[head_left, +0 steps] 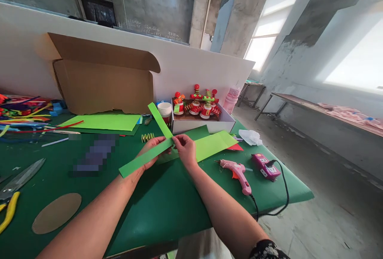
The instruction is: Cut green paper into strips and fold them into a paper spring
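Both of my hands are raised over the table, holding two paper strips whose ends meet at an angle. My left hand [151,149] is closed around the darker green paper strip [140,161], which slants down to the left. At the meeting point, my right hand [186,149] pinches the ends with thumb and fingers. From there the light green paper strip [159,117] rises up and to the left. Whether the two ends are stuck together I cannot tell. Under and beyond my right hand lie light green paper [217,144] and a dark green sheet [197,132].
A pink glue gun [237,173] and a purple plug box [265,167] with a black cord lie right. Left are scissors [22,179] and a cardboard oval [56,213]. Behind stand a white box [203,126] of red figures, paper cups [164,109] and an opened carton [104,83].
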Action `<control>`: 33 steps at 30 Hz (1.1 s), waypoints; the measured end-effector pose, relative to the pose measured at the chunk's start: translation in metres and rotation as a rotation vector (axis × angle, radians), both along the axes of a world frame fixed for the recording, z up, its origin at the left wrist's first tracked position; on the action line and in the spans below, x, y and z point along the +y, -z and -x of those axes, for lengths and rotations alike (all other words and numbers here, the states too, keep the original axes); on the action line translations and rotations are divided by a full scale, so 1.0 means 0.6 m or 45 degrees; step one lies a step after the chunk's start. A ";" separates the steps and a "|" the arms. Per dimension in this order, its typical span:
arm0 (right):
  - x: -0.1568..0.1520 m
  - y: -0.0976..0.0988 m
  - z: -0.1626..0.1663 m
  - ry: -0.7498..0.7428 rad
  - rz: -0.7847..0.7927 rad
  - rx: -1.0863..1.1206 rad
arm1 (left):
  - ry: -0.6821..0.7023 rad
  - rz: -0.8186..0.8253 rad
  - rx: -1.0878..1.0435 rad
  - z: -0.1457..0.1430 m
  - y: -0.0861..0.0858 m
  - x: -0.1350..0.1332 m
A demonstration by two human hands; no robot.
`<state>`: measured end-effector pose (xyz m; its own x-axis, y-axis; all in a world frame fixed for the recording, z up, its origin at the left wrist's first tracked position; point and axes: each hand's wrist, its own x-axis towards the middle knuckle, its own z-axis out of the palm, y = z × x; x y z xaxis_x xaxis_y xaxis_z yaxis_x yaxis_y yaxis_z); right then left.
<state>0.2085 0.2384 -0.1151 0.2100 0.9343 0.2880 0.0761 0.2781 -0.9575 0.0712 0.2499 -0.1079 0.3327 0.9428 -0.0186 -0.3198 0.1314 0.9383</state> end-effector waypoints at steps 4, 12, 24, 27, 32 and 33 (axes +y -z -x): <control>0.003 -0.001 -0.001 -0.178 0.085 0.144 | -0.078 -0.015 -0.009 0.006 0.005 0.007; 0.007 0.004 -0.003 -0.209 0.182 0.486 | -0.048 -0.072 0.045 0.004 0.000 -0.002; -0.001 -0.004 0.003 -0.229 0.198 0.414 | -0.368 -0.050 0.301 -0.008 0.028 0.006; 0.004 -0.005 -0.002 -0.171 0.165 0.384 | -0.342 -0.092 0.325 -0.011 0.017 -0.001; 0.009 0.001 -0.006 -0.089 0.182 0.386 | -0.321 -0.173 0.294 -0.014 -0.003 -0.010; 0.009 0.002 -0.006 -0.093 0.194 0.388 | -0.334 -0.175 0.286 -0.014 -0.003 -0.010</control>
<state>0.2121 0.2437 -0.1161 0.1961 0.9774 0.0784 -0.2346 0.1244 -0.9641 0.0795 0.2437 -0.1061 0.0817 0.9943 0.0687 -0.1101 -0.0596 0.9921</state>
